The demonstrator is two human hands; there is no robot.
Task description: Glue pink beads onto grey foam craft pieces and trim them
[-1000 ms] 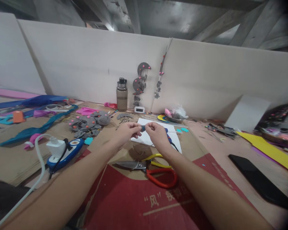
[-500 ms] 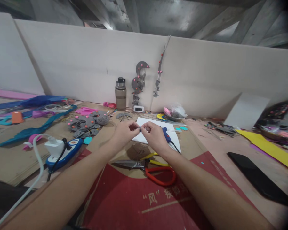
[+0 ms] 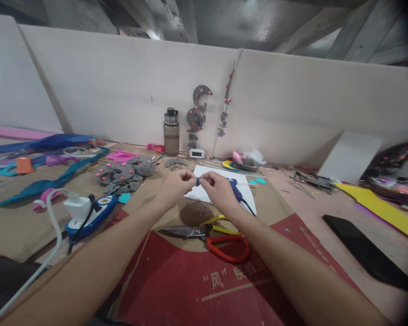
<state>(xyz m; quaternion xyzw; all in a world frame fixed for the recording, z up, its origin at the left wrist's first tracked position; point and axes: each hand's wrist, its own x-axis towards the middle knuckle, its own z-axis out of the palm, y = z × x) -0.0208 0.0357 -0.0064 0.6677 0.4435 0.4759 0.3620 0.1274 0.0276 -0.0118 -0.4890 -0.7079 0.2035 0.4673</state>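
My left hand (image 3: 177,186) and my right hand (image 3: 218,189) meet above the cardboard, fingertips pinched together. Between them is a small dark blue-green piece (image 3: 197,181), mostly covered by the fingers; its kind is too small to make out. Behind the hands lies a white sheet (image 3: 204,171). A blue glue gun (image 3: 237,192) with a black cord rests on that sheet, partly hidden by my right hand. Below the hands, large scissors (image 3: 209,233) with one yellow and one red handle lie on the red-printed cardboard (image 3: 177,280).
At left are grey felt pieces (image 3: 119,176), a blue power strip (image 3: 92,219) with a white plug, and blue-green fabric strips (image 3: 54,181). A water bottle (image 3: 171,136) and small clock (image 3: 196,154) stand by the wall. A black phone (image 3: 363,251) lies at right.
Both hands stay almost in place. Their fingers have shifted slightly around the small piece, and a bit more of its blue-green colour shows now.
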